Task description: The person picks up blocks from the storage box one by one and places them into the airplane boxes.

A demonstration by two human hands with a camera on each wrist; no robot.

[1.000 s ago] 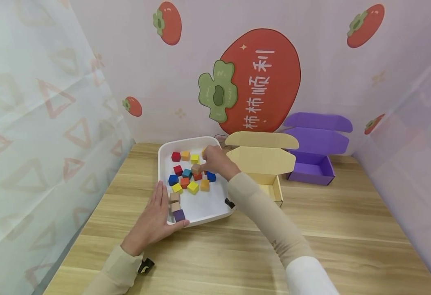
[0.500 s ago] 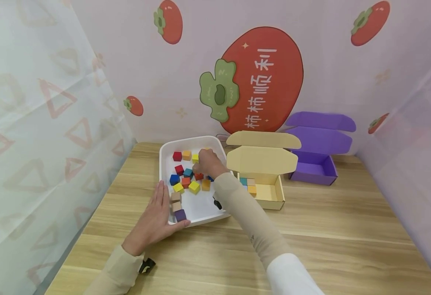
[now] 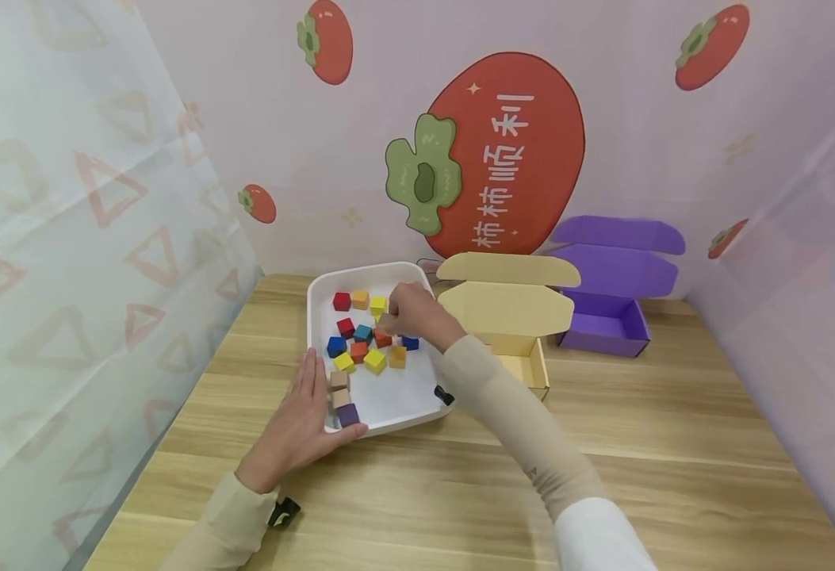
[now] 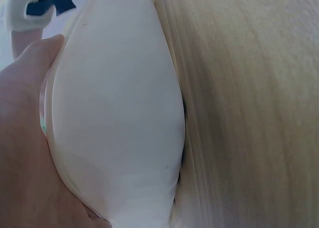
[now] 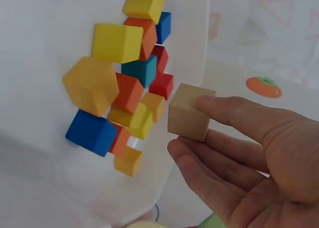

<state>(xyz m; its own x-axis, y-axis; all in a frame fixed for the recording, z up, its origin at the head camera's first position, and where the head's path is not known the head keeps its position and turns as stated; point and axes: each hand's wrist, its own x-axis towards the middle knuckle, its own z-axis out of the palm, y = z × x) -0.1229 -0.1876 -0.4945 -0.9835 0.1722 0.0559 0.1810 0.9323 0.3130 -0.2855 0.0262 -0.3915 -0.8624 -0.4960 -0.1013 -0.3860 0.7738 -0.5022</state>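
Note:
My right hand [image 3: 423, 312] is over the right half of a white tray [image 3: 403, 404], pinching a plain wooden cube [image 5: 189, 111] between thumb and fingers. In the right wrist view the cube is held above the tray's other blocks, among them a blue cube [image 5: 91, 132], an orange cube [image 5: 92, 86] and a yellow cube [image 5: 117, 43]. My left hand [image 3: 299, 420] rests on the tray's near left corner with fingers straight along the side and thumb on the front rim. Beside it, inside the tray, two wooden cubes [image 3: 339, 381] and a purple cube [image 3: 348, 415] stand in a row.
A cream box [image 3: 510, 305] with its lid up stands right of the tray, its inside partly hidden by my right forearm. Behind it to the right is an open purple box [image 3: 603, 345]. A patterned backdrop [image 3: 360, 159] rises behind the wooden table [image 3: 660, 444].
My right hand and forearm swung left over the blocks, then back right, with the wooden cube now slightly farther right. My left hand has stayed on the tray corner.

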